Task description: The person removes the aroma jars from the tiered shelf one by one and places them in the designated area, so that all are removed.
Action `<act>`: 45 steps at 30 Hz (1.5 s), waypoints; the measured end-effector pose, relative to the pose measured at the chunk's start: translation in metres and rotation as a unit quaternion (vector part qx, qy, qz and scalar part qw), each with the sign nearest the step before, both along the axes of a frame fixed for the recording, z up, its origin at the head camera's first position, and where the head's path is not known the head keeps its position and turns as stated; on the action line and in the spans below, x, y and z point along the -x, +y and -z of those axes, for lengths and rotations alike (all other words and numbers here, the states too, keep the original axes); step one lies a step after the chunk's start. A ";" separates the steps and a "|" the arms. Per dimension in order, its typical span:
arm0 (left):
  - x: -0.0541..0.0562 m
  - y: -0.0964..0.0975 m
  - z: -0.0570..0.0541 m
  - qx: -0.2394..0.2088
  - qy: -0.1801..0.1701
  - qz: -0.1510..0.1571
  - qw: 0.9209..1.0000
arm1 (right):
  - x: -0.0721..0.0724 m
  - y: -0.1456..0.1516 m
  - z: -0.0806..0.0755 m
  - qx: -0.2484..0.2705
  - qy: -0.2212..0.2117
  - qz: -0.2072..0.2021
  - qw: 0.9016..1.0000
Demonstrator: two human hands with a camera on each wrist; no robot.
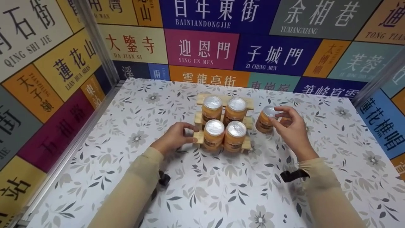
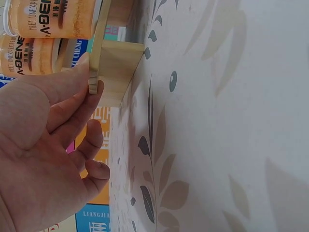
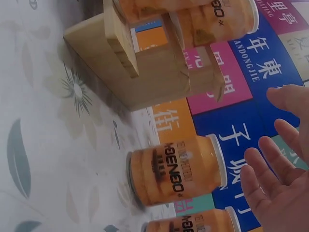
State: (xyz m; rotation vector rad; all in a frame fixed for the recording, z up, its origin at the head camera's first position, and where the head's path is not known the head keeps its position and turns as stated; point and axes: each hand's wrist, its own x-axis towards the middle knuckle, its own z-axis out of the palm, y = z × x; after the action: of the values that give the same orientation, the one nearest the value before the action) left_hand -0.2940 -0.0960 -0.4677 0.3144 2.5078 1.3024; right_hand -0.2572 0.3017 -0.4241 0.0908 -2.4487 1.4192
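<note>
Because the orange cylindrical jar with a silver top and black lettering (image 1: 264, 123) looks well filled, it is probably rather heavy for its body. It stands upright on the white worktop with grey leaf pattern (image 1: 190, 193), near the stepped rack of pale wood (image 1: 249, 123), at three o'clock from it. Its wall seems smooth, so it could slip if dry fingers press only lightly; whether it is glass or plastic I cannot tell, therefore I would treat it as breakable. The best hold, I think, is around the middle of the body, with the thumb opposite the fingers, and not on the thin top.

The rack looks stiff and rather light, and it might slide when it is pushed. Its projecting board ends offer a good grip: at nine o'clock the left hand (image 1: 174, 136) pinches one such end of the lowest step between thumb and fingers. The right hand (image 1: 292, 126), at three o'clock, has its thumb and fingers spread and a little bent; the right wrist view shows a gap between them and the jar.

Counting carefully, I find six jars: a front pair (image 1: 212, 141) on the lowest step, a back pair (image 1: 211, 112) behind it towards twelve o'clock, the jar already described, and a second loose jar (image 3: 190, 223), partly hidden by the right hand in the head view. There is one rack, with three steps, and two hands.
</note>
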 end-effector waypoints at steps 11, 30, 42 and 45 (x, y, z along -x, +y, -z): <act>-0.002 -0.001 -0.002 -0.001 -0.002 -0.007 1.000 | 0.006 -0.027 -0.003 0.006 -0.043 -0.060 0.997; -0.001 0.000 -0.003 0.004 -0.002 -0.011 1.000 | 0.020 -0.059 -0.009 0.014 -0.011 -0.111 0.994; -0.001 0.000 -0.002 0.002 -0.003 -0.013 1.000 | 0.027 -0.076 -0.010 0.026 -0.023 -0.108 0.994; -0.001 0.001 -0.002 0.000 -0.004 -0.013 1.000 | 0.028 -0.078 -0.010 0.027 -0.026 -0.102 0.994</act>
State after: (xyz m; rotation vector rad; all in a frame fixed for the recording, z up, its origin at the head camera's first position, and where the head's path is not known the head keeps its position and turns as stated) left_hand -0.2926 -0.0952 -0.4662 0.2776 2.5122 1.3112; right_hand -0.2854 0.2236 -0.4138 0.3043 -2.5006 1.5899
